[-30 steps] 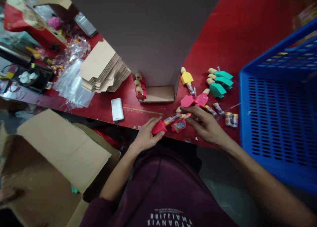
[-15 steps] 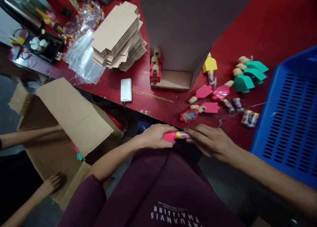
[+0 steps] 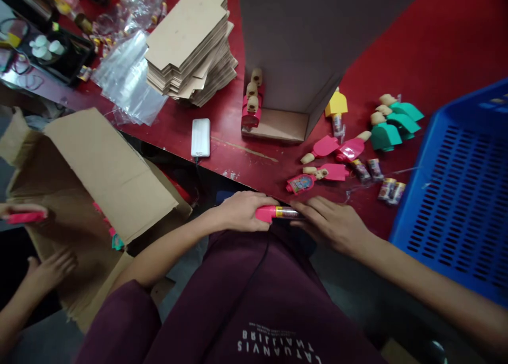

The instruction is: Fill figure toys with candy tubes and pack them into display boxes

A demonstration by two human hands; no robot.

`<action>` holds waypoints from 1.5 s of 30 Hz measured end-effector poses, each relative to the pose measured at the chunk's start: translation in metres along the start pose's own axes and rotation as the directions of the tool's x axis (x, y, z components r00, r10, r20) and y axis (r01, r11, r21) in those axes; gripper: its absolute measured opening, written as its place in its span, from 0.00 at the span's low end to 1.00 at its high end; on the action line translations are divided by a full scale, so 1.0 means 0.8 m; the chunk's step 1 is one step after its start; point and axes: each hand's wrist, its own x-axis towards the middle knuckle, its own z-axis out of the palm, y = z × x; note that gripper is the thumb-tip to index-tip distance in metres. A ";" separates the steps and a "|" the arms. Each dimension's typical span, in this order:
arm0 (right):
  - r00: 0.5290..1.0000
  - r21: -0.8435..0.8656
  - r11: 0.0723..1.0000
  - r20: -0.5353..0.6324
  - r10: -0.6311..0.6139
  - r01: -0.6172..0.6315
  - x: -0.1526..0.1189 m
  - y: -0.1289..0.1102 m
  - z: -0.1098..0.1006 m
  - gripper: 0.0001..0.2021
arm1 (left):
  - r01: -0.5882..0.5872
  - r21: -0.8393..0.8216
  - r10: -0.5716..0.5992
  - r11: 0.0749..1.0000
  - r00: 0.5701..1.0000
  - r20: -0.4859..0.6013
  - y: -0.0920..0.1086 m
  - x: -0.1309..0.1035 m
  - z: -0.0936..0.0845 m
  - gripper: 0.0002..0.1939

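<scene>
My left hand [image 3: 244, 211] is closed around a pink plastic toy piece [image 3: 263, 214] at the table's front edge. A small clear tube with a yellow band and dark contents [image 3: 286, 212] sticks out of its right end. The fingers of my right hand [image 3: 331, 221] are closed on the tube's other end, which they hide. Just beyond lie a pink piece with a picture label [image 3: 301, 183] and several pink pieces with beige animal-like heads [image 3: 335, 172]. Loose small tubes [image 3: 360, 170] rest to their right.
An upright cardboard box [image 3: 273, 127] holds several pink toys. Green toys [image 3: 386, 136], a yellow toy [image 3: 335, 103] and a blue basket [image 3: 413, 194] are at right. Flat cardboard [image 3: 186, 30], a white power bank [image 3: 200, 137] and a co-worker's hand [image 3: 53, 271] at a large carton [image 3: 111, 168] are left.
The tube now shows a clear, dark side where a printed label showed. At left, a co-worker's hand has come into view holding a pink piece. The view has shifted slightly.
</scene>
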 end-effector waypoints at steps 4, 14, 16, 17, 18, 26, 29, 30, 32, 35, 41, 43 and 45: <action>0.987 0.015 0.987 -0.004 -0.161 0.161 -0.002 -0.003 -0.005 0.12 | -0.011 -0.027 0.011 1.000 1.000 0.017 0.007 -0.008 0.000 0.25; 0.826 0.393 0.741 0.408 0.390 -0.544 0.002 -0.025 0.012 0.25 | -0.029 0.307 0.033 0.951 0.999 -0.006 0.003 -0.014 0.007 0.24; 0.977 0.177 0.963 0.101 0.189 -0.205 -0.001 -0.019 0.015 0.19 | -0.002 0.158 0.001 0.987 1.000 0.008 0.000 -0.012 0.001 0.25; 0.999 0.021 0.999 -0.011 0.030 -0.030 -0.002 -0.016 0.015 0.16 | 0.003 0.053 -0.005 0.999 0.999 0.031 0.000 -0.012 -0.003 0.25; 0.989 -0.123 0.985 -0.066 -0.131 0.122 -0.004 -0.013 0.013 0.14 | 0.003 -0.057 0.001 0.998 0.998 0.065 0.001 -0.012 -0.006 0.24; 0.979 0.117 0.972 0.007 -0.205 0.203 -0.015 -0.028 0.000 0.10 | -0.005 -0.105 0.019 0.994 0.991 0.132 0.025 -0.022 -0.003 0.22; 0.930 0.512 0.787 0.299 0.212 -0.344 -0.014 -0.039 0.006 0.19 | -0.036 0.154 0.021 0.987 0.995 0.101 0.030 -0.024 -0.002 0.23; 0.843 0.568 0.630 0.439 0.312 -0.529 -0.012 -0.042 0.009 0.22 | -0.053 0.237 0.030 0.970 0.995 0.100 0.030 -0.024 -0.003 0.23; 0.657 0.564 0.336 0.656 0.372 -0.754 -0.008 -0.043 0.015 0.26 | -0.083 0.360 0.053 0.929 0.994 0.092 0.028 -0.020 -0.005 0.22; 0.688 0.545 0.421 0.595 0.415 -0.725 -0.002 -0.034 0.021 0.28 | -0.083 0.381 0.058 0.921 0.995 0.078 0.016 -0.010 -0.007 0.22; 0.997 0.134 0.991 -0.066 0.026 -0.017 -0.011 -0.010 0.031 0.17 | -0.028 0.164 0.013 0.986 0.996 0.090 0.000 -0.002 -0.001 0.26; 0.999 0.206 0.978 -0.041 -0.025 0.033 -0.016 -0.010 0.034 0.14 | -0.037 0.152 0.021 0.988 0.994 0.106 0.000 -0.005 0.009 0.26; 1.000 0.331 0.943 0.008 0.030 -0.031 -0.017 -0.011 0.038 0.12 | -0.033 0.170 0.015 0.985 0.994 0.105 -0.001 -0.006 0.021 0.25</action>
